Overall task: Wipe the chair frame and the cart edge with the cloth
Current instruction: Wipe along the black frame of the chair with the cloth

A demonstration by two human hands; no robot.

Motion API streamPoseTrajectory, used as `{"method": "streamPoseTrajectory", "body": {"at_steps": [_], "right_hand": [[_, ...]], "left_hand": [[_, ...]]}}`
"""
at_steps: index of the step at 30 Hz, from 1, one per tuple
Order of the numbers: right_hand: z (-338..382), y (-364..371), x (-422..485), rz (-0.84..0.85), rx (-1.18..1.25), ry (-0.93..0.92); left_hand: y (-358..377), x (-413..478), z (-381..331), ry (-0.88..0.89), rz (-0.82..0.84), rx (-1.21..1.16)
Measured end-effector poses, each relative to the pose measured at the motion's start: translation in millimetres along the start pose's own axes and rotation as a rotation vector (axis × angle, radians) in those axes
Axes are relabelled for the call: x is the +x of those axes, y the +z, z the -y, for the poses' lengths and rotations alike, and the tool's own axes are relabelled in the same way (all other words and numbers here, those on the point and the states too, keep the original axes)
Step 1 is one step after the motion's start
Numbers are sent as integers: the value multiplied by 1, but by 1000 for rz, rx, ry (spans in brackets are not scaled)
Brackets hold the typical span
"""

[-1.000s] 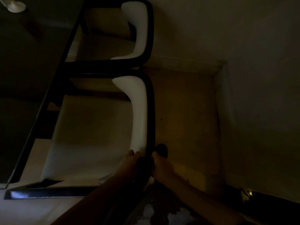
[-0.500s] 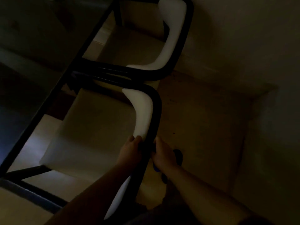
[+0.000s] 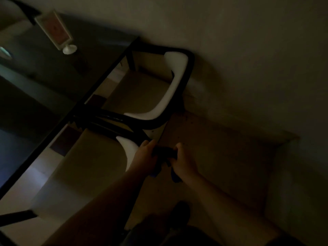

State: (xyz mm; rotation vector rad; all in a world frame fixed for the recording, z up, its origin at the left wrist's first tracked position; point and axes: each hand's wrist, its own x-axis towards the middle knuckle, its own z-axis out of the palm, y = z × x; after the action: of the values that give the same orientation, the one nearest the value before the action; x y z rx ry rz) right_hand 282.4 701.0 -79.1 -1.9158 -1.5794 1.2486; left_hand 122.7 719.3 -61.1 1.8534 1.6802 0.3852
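Gripping near chair frame (image 3: 164, 152): left hand (image 3: 144, 159), right hand (image 3: 182, 161), fingers curled on it | two chairs, far chair (image 3: 177, 82) | table (image 3: 53, 96) left, one sign (image 3: 55, 30)

No text, label, brand or number can be read anywhere. The one candidate is a small framed card on a white stand (image 3: 56, 31) on the dark tabletop, upper left of the frame; its reddish face is too blurred and dim to make out.

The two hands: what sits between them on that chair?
In the head view, a dark stretch of the near chair's black frame runs between the left hand and right hand; the cloth isn't clearly discernible.
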Motion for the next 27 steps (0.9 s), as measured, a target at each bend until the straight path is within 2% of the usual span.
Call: {"method": "streamPoseTrajectory", "body": {"at_steps": [7,16,21,27], "right_hand": [[5,-31,25,-15,22,40],[28,-36,109,15,112,121],[41,-30,176,30,123,255],[44,-7,224,28,35,314]], "left_hand": [[-8,36,-24,56,16,-32],[-13,125,-2,32,20,-29],[-9,199,25,-31,117,-22],[5,252,53,-33,233,98]]}}
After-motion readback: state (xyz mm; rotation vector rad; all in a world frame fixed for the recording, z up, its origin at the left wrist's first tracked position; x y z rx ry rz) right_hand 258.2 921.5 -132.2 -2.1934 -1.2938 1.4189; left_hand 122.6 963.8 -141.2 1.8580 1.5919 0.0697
